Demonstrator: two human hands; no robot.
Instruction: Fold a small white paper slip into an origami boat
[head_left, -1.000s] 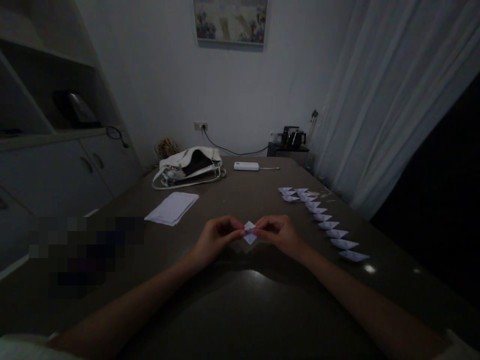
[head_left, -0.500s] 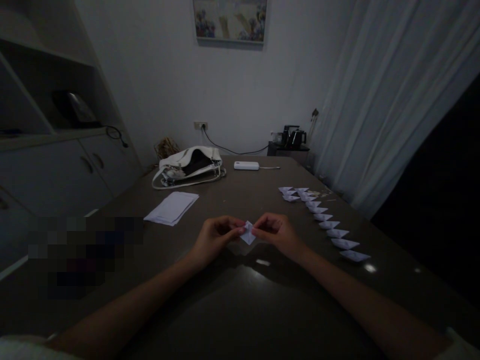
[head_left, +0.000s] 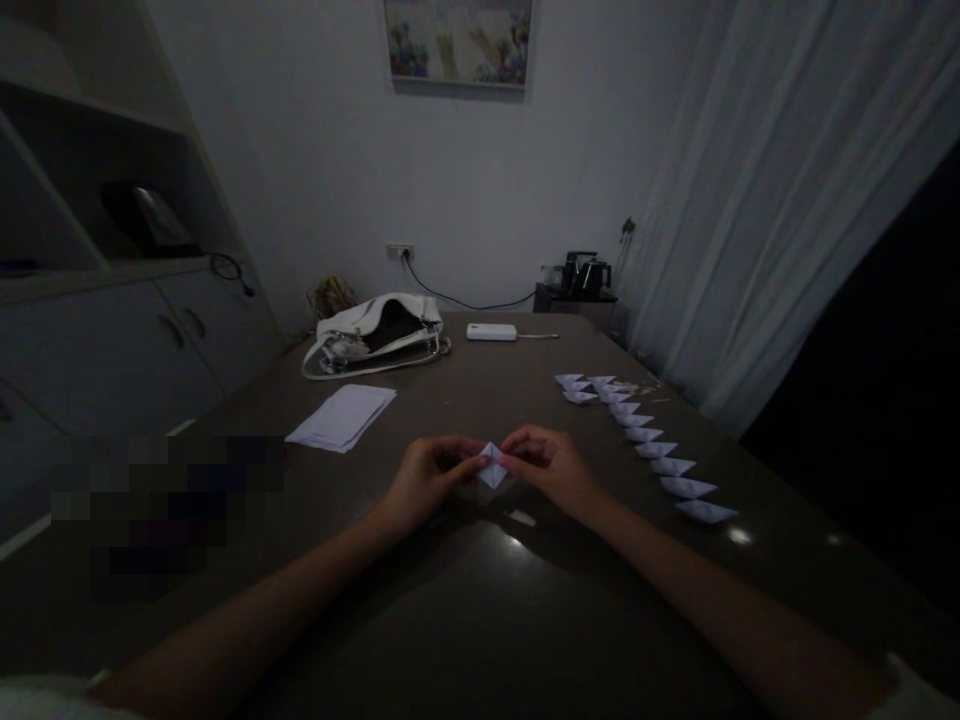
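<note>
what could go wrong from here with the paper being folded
The paper is small and pinched at its sides by the left hand and right hand, so an uneven pull might tear or crease it. The light is dim, so a fold could end up crooked. The right forearm is near the closest boat; a sideways swing might knock it.

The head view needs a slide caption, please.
Left hand and right hand hold folded paper, paper boats at right.
</note>
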